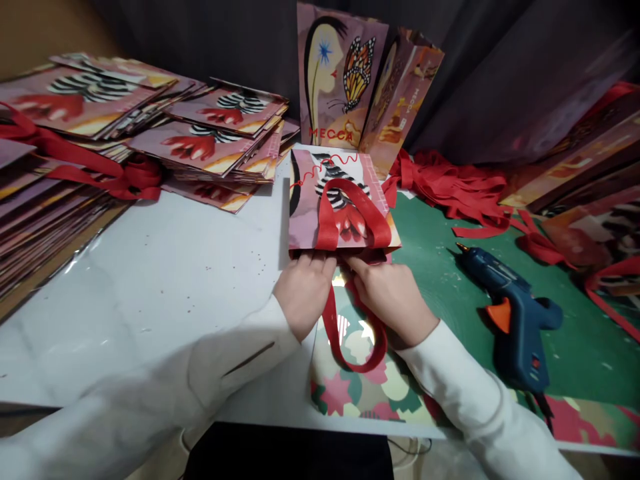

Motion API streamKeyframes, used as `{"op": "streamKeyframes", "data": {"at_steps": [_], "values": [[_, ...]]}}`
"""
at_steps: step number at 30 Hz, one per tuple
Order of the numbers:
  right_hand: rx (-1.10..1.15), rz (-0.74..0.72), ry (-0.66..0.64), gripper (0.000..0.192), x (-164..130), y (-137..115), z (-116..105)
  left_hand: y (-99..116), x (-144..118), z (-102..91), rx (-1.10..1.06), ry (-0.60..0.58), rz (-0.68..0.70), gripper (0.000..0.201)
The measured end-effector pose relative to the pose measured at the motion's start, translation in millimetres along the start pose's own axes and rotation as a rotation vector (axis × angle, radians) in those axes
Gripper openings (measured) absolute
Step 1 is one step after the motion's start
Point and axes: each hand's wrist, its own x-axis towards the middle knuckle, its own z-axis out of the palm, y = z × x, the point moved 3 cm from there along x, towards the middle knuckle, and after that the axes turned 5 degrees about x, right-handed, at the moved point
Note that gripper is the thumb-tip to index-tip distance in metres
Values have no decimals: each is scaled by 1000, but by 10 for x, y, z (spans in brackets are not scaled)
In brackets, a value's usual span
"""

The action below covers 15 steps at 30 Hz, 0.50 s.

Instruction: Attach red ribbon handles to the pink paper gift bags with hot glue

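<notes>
A paper gift bag [303, 230] printed with a red flower and zebra stripes lies on the table, its mouth toward me. A red ribbon handle [327, 227] loops over its upper face, and a second red ribbon handle [367, 367] hangs out toward me. At the left of the mouth is my left hand [306, 290], its fingertips hidden inside the rim. My right hand [393, 297] is at the right of the mouth, the index finger reaching in and the other fingers curled. Below both hands lies a patterned sheet [370, 393] with stars.
Flat bags are stacked in piles [210, 140] at the left. Two upright bags [345, 80] stand behind. Red ribbons [445, 180] are heaped at the back right. A blue glue gun [520, 313] lies on the green mat [445, 313].
</notes>
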Motion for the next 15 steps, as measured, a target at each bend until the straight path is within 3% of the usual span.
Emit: {"op": "streamKeyframes", "data": {"at_steps": [9,15], "values": [[35,24,81,36,141,-194,-6,-49,26,-19,9,-15,-35,42],[72,92,32,43,144,-206,-35,-121,11,-31,-81,-29,-68,41]]}}
